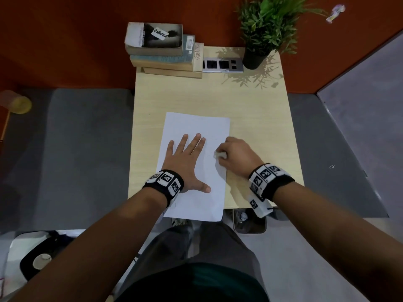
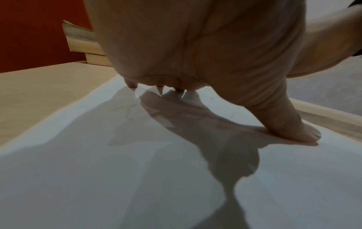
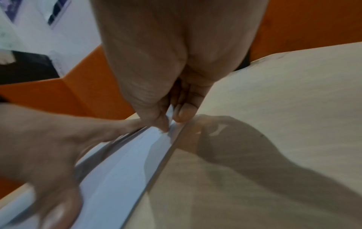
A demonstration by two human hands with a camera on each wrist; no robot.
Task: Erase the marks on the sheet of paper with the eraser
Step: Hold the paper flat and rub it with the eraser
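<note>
Eraser first: it was a small white block pinched in the right hand, thumb on one side and curled fingers on the other, its lower end poking out below the fingertips and down on the sheet of paper. Holding it that low and tight was probably meant to let the person bear down hard without the block rolling. It met the paper close to the sheet's right edge, about level with the left hand's fingers, and the right wrist view showed that edge running just beside the pinch.

Faint pencil marks were visible in the left wrist view, near the fingertips of the other hand; from the head view only a small trace showed just left of the eraser, too slight to read. So the work seemed to be under way, with some marks apparently left to rub out.

The left hand lay flat on the middle of the sheet, fingers straight and spread, thumb out to the side, gripping nothing. That looked like an anchor, to keep the thin paper from sliding or creasing under the rubbing beside it.

The sheet lay lengthwise on a pale wooden desk, its near end overhanging the front edge. At the far end stood a stack of books and a potted plant, well apart from the hands.
</note>
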